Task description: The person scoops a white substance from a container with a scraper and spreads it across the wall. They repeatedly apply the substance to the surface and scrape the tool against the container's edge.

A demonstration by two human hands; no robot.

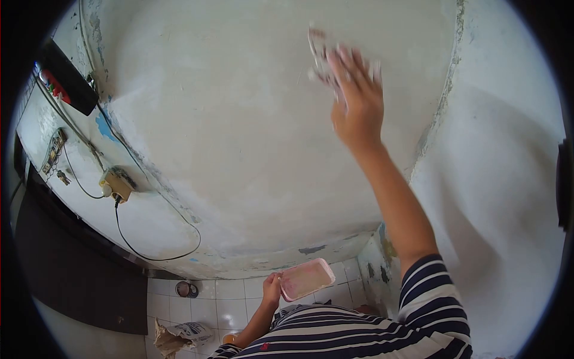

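Note:
My right hand (pixel 357 90) is raised against the upper wall (pixel 239 119), its fingers closed around what looks like a flat putty spreader (pixel 317 51). The spreader has whitish and pinkish smeared edges; motion blurs it and the fingertips partly cover it. Down at waist height, my left hand (pixel 272 289) grips the near left edge of a shallow pink rectangular tray (pixel 308 280). Pale, pinkish residue coats the inside of the tray. The wall carries a patchy greyish-white coat.
At left, a cable runs by a power socket box (pixel 117 185) and a black wall-mounted box (pixel 67 78). Keys (pixel 63 177) hang nearby. Below are a dark panel (pixel 78 257), a torn bag (pixel 179 336) and a small round container (pixel 186 289) on white floor tiles (pixel 230 308).

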